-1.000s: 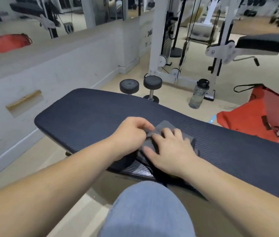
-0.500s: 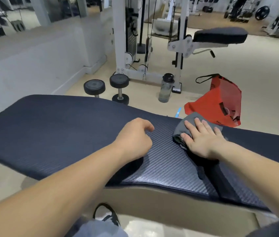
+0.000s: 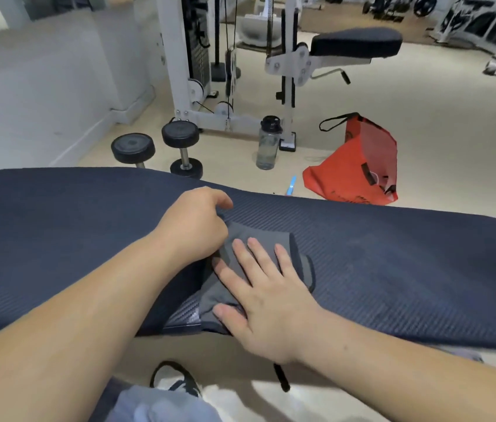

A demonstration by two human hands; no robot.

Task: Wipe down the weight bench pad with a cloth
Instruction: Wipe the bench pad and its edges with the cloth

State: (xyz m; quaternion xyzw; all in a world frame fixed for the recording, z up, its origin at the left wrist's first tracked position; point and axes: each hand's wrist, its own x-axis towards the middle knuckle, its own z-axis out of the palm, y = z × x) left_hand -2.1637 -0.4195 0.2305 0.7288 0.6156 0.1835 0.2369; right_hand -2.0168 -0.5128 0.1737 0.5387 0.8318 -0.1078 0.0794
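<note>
A long dark blue textured bench pad stretches across the view in front of me. A grey cloth lies on its middle, near the front edge. My right hand presses flat on the cloth with fingers spread. My left hand is curled at the cloth's upper left corner and pinches its edge. Part of the cloth is hidden under both hands.
Behind the bench, two black dumbbells stand on the floor next to a clear water bottle and an orange bag. A white cable machine with a padded seat stands further back. My shoe shows below the bench.
My right hand slid the cloth from the far right of the pad back toward the middle and front edge. My left hand, half a second ago resting free, now holds the cloth's corner.
</note>
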